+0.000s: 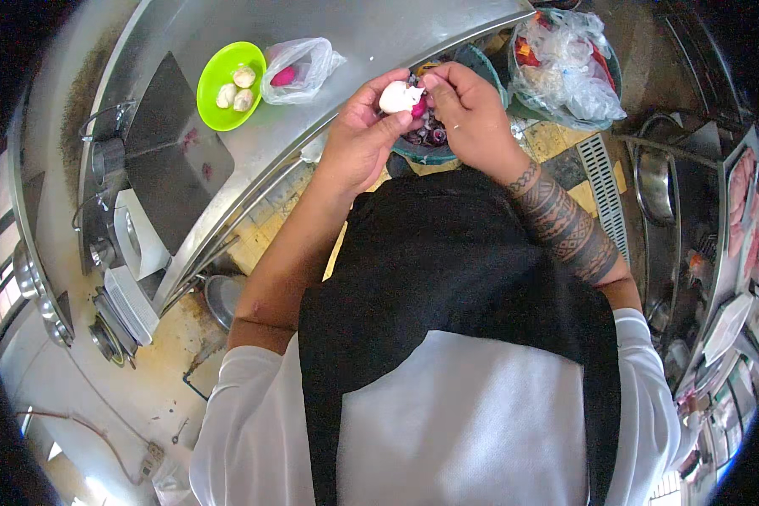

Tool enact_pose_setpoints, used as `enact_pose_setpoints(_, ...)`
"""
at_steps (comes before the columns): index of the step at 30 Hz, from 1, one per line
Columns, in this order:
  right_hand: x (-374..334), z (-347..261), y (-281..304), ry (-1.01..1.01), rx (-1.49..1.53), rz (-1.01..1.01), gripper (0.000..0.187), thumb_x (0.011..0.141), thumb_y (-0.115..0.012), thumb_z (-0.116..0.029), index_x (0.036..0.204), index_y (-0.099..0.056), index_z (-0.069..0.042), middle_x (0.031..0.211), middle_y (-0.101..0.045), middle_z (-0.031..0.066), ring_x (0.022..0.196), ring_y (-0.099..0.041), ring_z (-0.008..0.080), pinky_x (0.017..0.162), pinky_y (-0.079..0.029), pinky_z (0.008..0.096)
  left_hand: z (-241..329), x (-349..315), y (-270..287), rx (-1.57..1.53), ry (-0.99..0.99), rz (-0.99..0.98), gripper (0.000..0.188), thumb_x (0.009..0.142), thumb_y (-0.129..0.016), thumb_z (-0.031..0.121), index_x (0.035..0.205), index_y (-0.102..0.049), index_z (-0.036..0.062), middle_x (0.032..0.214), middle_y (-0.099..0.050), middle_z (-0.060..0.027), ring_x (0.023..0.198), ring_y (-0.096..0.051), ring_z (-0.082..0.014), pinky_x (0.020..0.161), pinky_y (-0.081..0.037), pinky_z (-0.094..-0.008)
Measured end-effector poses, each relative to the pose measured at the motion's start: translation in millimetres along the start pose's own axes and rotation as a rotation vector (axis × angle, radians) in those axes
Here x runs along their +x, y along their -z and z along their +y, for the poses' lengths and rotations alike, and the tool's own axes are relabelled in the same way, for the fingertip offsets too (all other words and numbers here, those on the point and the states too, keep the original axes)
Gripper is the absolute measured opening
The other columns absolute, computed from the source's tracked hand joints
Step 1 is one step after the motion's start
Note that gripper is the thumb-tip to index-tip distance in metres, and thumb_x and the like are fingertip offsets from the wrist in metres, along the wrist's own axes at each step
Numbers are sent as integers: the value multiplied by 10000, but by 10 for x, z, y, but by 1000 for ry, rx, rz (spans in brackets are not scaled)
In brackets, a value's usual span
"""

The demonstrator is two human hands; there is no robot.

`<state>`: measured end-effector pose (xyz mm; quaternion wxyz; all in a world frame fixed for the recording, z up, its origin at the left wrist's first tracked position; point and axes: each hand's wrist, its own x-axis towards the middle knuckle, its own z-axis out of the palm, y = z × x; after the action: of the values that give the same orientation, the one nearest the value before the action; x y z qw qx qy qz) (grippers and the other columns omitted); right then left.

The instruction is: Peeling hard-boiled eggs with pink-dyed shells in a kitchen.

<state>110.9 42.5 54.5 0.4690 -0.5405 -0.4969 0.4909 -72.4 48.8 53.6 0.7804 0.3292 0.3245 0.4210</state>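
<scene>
Over a teal bin point(430, 157) with dark and purplish scraps inside, my left hand point(364, 135) holds a white egg point(395, 99) between thumb and fingers. Bright pink shell point(418, 107) still covers part of its right side. The thumb and fingertips of my right hand point(472, 110) pinch at the egg's right edge, by the broken shell. Whether a loose piece of shell is between them is too small to tell. On the steel counter point(379, 34), a lime green bowl point(211, 76) contains three whitish, brown-tinged round pieces. Beside it, a clear plastic bag point(312, 74) has a pink egg point(284, 76) in it.
To the right of the teal bin stands another bin, filled with crumpled clear plastic bags point(565, 67). A slotted floor grate point(603, 190) crosses the yellowish tiles. Metal shelving with pans point(654, 185) lines the right side. The counter's raised edge runs in front of me.
</scene>
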Motion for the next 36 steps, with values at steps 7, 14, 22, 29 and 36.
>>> enact_pose_setpoints(7, -56, 85, -5, 95, -61, -19, 195, 962, -684, -167, 1059, -685, 2, 921, -716, 136, 813, -692, 222, 753, -544, 345, 3, 3, 10, 474, -128, 176, 436, 905, -705, -50, 1309, -551, 1, 1213, -640, -97, 1077, -648, -163, 931, -570, -312)
enact_pose_setpoints(14, -20, 11, -7, 366, -302, -66, 216, 918, -717, -171, 1064, -707, -12, 977, -711, 161, 890, -694, 341, 802, -551, 392, 62, -54, -4, 492, -59, 87, 492, 887, -705, -99, 1339, -530, -11, 1220, -643, -92, 1117, -639, -164, 980, -541, -305)
enact_pose_setpoints(22, 15, 15, -150, 310, -294, 1, 177, 968, -652, -169, 996, -658, 6, 855, -685, 169, 790, -676, 343, 727, -534, 420, 62, -59, 82, 467, -61, 80, 457, 870, -691, -121, 1284, -553, 15, 1203, -629, -81, 1111, -634, -168, 989, -537, -310)
enact_pose_setpoints(29, 125, 204, -145, 47, -186, -78, 191, 1033, -586, -157, 1069, -637, 24, 877, -670, 91, 762, -640, 173, 717, -530, 333, -57, -52, 177, 243, 22, 91, 425, 884, -644, -113, 1270, -537, 27, 1205, -610, -91, 1103, -644, -203, 994, -560, -376)
enact_pose_setpoints(36, 248, 631, 70, 546, -745, 19, 235, 1019, -597, -150, 1177, -661, 12, 1002, -711, 163, 860, -686, 239, 808, -545, 351, -57, 8, 83, 207, -55, 133, 480, 883, -622, -128, 1331, -531, 20, 1182, -624, -89, 1097, -648, -203, 984, -566, -369)
